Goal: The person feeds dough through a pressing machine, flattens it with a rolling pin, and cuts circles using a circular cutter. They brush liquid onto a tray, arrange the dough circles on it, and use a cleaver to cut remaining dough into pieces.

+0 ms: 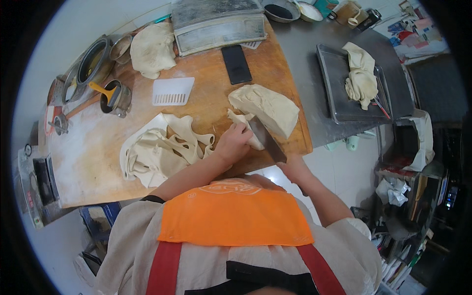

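A big block of pale dough (268, 109) lies near the right edge of the wooden board (98, 162). Along its left side is a narrow dough strip (254, 141), and my left hand (234, 142) has its fingers closed on that strip. My right hand (295, 168) grips the handle end of a wide-bladed knife (265, 140). The blade stands between the strip and the block, slanting from the block's near left side toward me. Left of my left hand, a heap of loose dough strips (152, 152) lies on the board, some looped over each other.
Behind are a white slotted scraper (173, 91), a black phone (236, 64), another dough lump (153, 49) and a scale (219, 32). A metal cup (116, 101) with a yellow-handled brush stands left, beside bowls. On the steel table right, a dark tray (339, 105) holds folded dough (361, 81).
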The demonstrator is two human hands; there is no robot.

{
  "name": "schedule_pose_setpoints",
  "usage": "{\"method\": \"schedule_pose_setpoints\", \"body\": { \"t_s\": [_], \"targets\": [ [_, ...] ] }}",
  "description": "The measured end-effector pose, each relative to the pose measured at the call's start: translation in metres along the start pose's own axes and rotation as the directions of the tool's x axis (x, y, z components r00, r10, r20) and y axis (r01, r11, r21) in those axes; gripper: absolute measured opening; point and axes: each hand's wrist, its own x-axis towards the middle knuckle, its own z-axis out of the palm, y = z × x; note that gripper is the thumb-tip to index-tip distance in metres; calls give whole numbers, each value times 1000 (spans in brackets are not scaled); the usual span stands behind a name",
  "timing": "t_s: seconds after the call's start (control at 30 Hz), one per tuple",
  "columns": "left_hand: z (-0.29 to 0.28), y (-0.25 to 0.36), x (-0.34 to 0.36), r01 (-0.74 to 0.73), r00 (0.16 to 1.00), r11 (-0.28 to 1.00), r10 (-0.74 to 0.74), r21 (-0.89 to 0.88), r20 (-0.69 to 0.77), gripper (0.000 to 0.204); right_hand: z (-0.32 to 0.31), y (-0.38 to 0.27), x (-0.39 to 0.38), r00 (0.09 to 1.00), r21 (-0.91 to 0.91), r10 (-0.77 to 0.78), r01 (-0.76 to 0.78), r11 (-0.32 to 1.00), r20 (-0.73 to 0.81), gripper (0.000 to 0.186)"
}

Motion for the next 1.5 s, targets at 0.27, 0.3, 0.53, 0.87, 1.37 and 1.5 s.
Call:
{"method": "schedule_pose_setpoints", "body": {
  "t_s": [0.27, 0.3, 0.53, 0.87, 1.37, 1.5],
  "targets": [
    [-48, -2, -18, 295, 954, 943, -299, -155, -4, 18, -6, -31, 24, 987, -53, -83, 91, 994, 140, 40],
    [-72, 1, -29, 323, 942, 932, -334, -165, -42, 20, -14, -43, 20, 981, 4, -114, 115, 993, 156, 45],
    [-147, -26, -114, 600, 786, 776, -617, 197, 35, 27, -86, 2, 103, 873, -286, -112, -33, 958, -474, 33],
    [-109, -48, -105, 505, 859, 805, -503, 310, -93, 32, -73, -32, 193, 883, -288, -188, 64, 956, -430, 41],
    [-232, -119, -235, 826, 191, 251, -967, -504, -170, 68, 127, -129, 49, 832, 259, -543, 553, 792, -116, 49],
    [-252, -93, -190, 448, 778, 771, -586, -452, -228, 40, 102, -218, 44, 773, 211, -629, 631, 747, -84, 35]
  ]
}}
